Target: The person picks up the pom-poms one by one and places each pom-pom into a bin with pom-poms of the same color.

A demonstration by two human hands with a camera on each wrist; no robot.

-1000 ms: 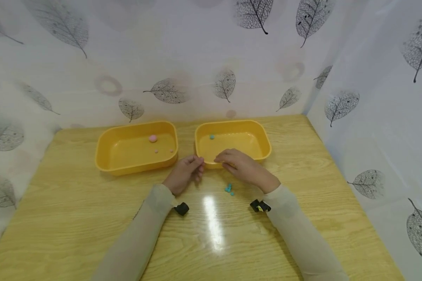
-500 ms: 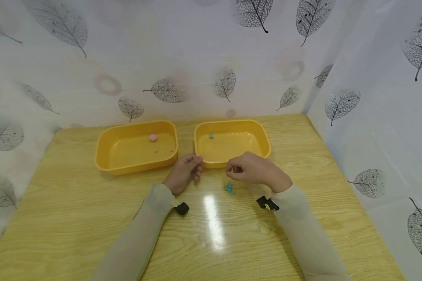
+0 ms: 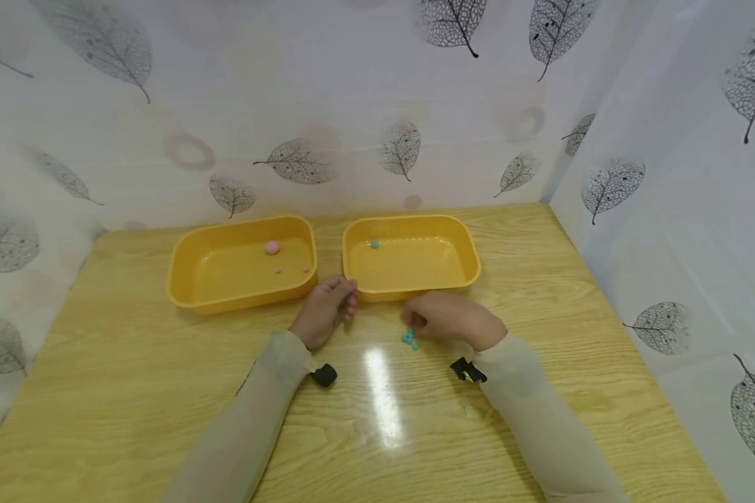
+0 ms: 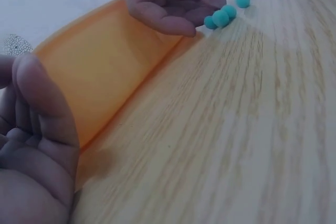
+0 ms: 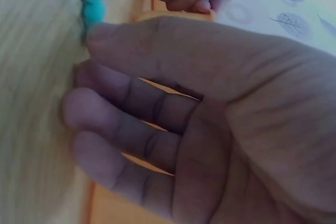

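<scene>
My left hand [image 3: 324, 311] pinches the near left corner of the right yellow tray [image 3: 415, 289] between thumb and fingers. My right hand [image 3: 453, 318] is low over the table just in front of that tray. Its fingers are slightly bent, with a gap between thumb and fingertips. In the right wrist view its thumb tip is right beside a cluster of small teal balls [image 5: 95, 11]; whether they touch I cannot tell. Several of these balls lie close together on the wood, one a little apart. Another teal ball [image 3: 374, 244] sits inside the right tray.
A second yellow tray [image 3: 239, 304] stands to the left, with a bigger pink ball [image 3: 272, 247] and two tiny pink balls inside. The wooden table [image 3: 132, 391] backs onto a pale leaf-patterned curtain [image 3: 327, 84], which also runs along the right side.
My right hand has left the right tray, drawn back over the table and come down beside the teal balls. The right tray has shifted slightly left with my left hand on its corner.
</scene>
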